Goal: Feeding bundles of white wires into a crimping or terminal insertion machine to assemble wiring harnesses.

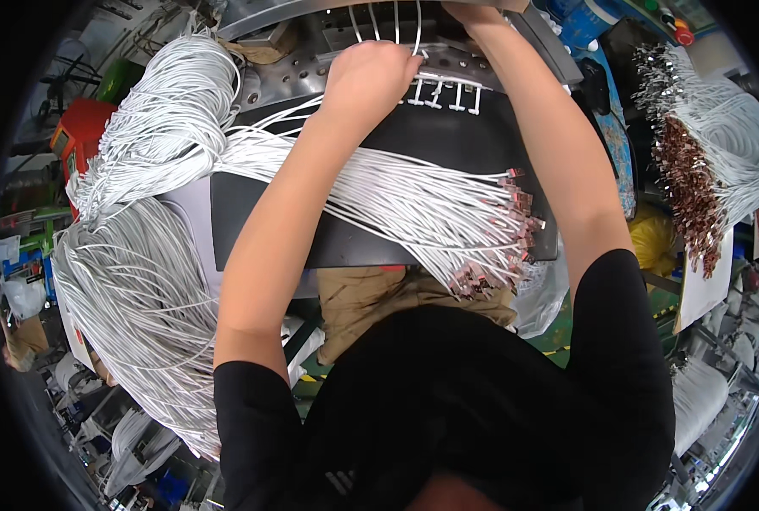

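My left hand (369,78) is closed at the metal machine bed, its knuckles upward. Several thin white cables (396,24) run down from the machine into its grip. Beside its thumb lies a white moulded plastic strip (441,83) with small T-shaped branches, over the black board's far edge. My right hand (475,15) reaches under the machine's upper part at the top of the view, and its fingers are hidden. Below my left forearm a bundle of white cables (422,200) with reddish-brown and metal connectors (503,243) is spread over the black board (260,226).
Large coils of white cable (171,102) and a hanging grey-white bundle (141,298) stand at the left, near a red box (81,136). At the right are another cable bundle (724,128) with copper-coloured ends, a yellow bag (652,230) and a blue container (588,21).
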The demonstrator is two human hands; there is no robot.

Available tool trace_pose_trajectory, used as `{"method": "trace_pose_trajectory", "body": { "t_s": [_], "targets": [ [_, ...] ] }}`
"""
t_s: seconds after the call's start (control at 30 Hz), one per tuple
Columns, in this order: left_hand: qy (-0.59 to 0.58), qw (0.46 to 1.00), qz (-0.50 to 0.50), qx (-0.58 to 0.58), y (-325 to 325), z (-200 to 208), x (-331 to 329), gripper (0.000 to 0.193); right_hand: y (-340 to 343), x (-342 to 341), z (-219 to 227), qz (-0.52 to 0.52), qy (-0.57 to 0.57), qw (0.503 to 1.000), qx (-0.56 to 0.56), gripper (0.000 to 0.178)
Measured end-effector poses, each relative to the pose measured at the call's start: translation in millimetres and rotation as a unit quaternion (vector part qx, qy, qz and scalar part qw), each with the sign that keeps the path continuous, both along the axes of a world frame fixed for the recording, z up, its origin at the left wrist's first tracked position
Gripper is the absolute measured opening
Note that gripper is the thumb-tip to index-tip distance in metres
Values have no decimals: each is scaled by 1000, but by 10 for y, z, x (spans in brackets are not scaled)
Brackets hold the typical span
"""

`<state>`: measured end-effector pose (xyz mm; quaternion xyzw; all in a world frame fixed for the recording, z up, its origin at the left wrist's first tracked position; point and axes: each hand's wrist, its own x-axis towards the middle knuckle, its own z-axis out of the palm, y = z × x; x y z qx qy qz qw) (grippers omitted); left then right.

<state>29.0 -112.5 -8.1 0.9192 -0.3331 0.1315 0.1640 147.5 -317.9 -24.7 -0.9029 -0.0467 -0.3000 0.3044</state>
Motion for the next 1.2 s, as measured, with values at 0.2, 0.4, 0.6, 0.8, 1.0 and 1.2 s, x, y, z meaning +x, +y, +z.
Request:
{"method": "trace_pose_trajectory", "body": {
  "t_s": [0.2,0.4,0.6,0.8,1.0,1.2],
  "targets": [
    [70,995,66,3,-268,186,163,30,-286,244,-255,41,7,999,-31,26],
    [98,985,127,-57,127,97,397,29,240,-550,36,107,61,990,-71,37],
    [-190,976,82,-70,105,-419,697,40,508,-999,10,85,-96,977,-170,47],
    [-158,972,164,55,-7,-414,622,49,515,-956,18,3,-4,977,-212,52],
    [-149,971,172,72,-93,-351,541,48,272,-833,-318,-22,-83,971,-224,33],
    [75,948,1,-309,656,-76,-769,36,1,-2091,72,80,-29,992,89,26]
  ]
}}
